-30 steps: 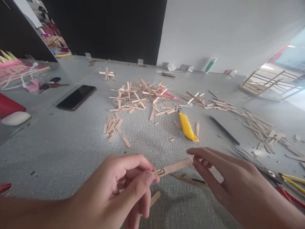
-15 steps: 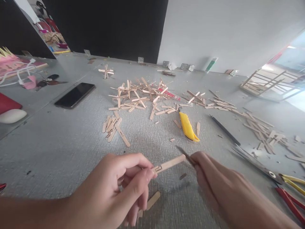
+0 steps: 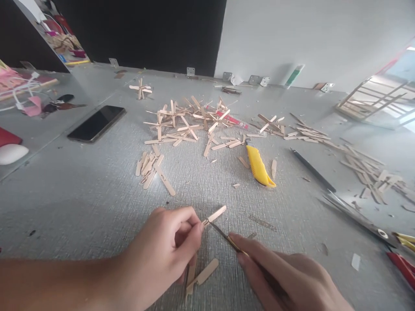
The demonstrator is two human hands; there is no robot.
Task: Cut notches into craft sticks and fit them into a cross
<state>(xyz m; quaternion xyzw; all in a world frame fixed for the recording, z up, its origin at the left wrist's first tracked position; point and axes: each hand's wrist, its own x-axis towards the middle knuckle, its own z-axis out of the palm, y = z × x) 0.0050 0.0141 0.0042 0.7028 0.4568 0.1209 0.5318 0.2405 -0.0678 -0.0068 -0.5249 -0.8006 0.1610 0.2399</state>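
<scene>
Pinched between the thumb and fingers of my left hand point(image 3: 175, 237) is a wooden craft stick point(image 3: 216, 214), its free end pointing up and to the right. A notch marks the stick beside my fingertips. My right hand point(image 3: 285, 270) grips a slim craft knife point(image 3: 235, 245) with a pointed blade, part of its handle hidden by my fingers. The blade tip meets the stick close to the notch, though I cannot tell how deep it goes. Below my left hand lie cut stick pieces point(image 3: 207, 272), partly overlapping.
A yellow utility knife point(image 3: 259, 168) lies ahead, near a pile of craft sticks point(image 3: 184, 125) and a smaller stack point(image 3: 149, 166). A phone point(image 3: 97, 124) rests at left. On the right are a black pen-like tool point(image 3: 313, 169), scissors point(image 3: 359, 218) and more sticks point(image 3: 366, 172).
My right hand has moved left and down, bringing the knife tip from beyond the stick's end to its notch. Less of the stick now extends past my left fingers. The view has shifted slightly.
</scene>
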